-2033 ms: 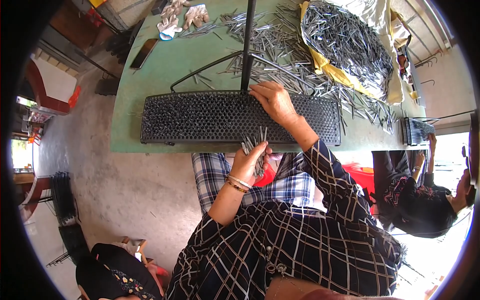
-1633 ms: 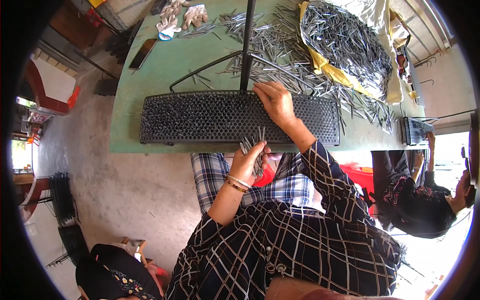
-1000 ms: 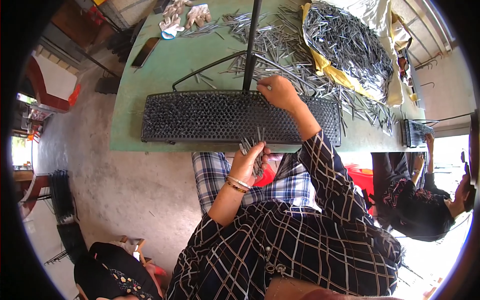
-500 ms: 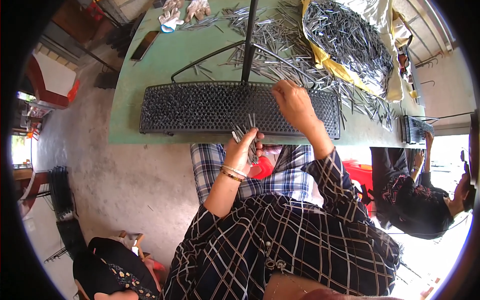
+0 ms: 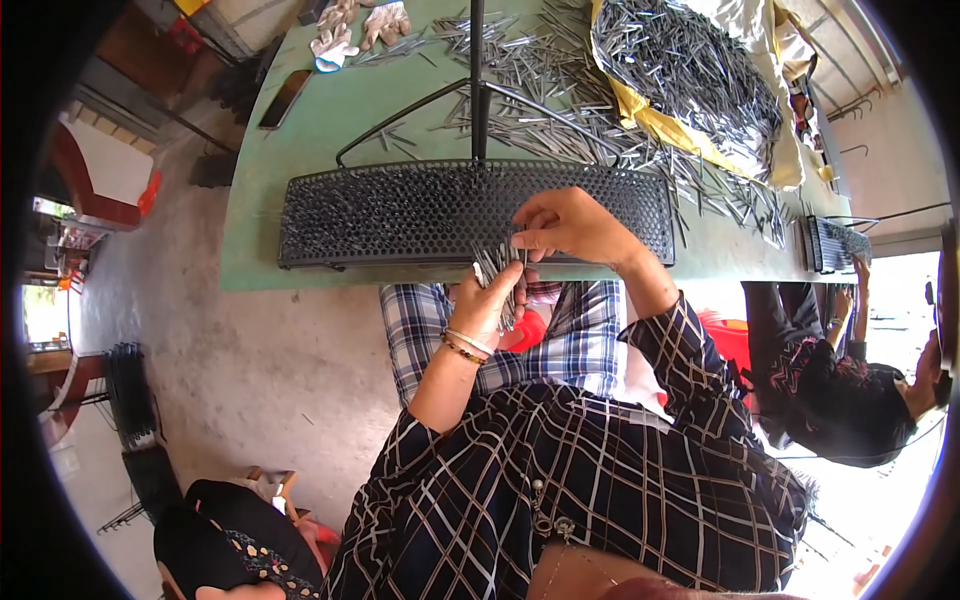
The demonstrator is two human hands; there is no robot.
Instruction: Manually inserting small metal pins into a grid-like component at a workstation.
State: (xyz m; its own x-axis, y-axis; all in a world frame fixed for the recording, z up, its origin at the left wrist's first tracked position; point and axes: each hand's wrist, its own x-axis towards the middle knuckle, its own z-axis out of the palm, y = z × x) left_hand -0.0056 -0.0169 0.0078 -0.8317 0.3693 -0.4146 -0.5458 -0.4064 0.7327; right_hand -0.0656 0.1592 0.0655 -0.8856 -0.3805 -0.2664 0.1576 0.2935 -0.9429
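My left hand [image 5: 485, 300] is closed round a bundle of thin grey metal strips [image 5: 489, 262], their ends pointing up. My right hand [image 5: 565, 230] has come to the top of this bundle. Its thumb and forefinger pinch the upper end of one strip [image 5: 524, 256]. Just beyond both hands, a long black perforated metal panel [image 5: 600, 215] with rows of round holes lies along the table's near edge. Many strips stand in its holes, most densely on the left; the right part shows bare holes.
A black frame post [image 5: 478, 120] with two braces rises behind the panel. Loose strips litter the green table [image 5: 250, 225], beside a yellow-edged sack [image 5: 690, 80] full of them. A phone [image 5: 286, 99] and work gloves [image 5: 335, 45] lie far left. A co-worker [image 5: 840, 390] sits right.
My right hand has moved from over the panel's right part, left and nearer, down to the bundle. My left hand stays almost where it was, still holding the strips.
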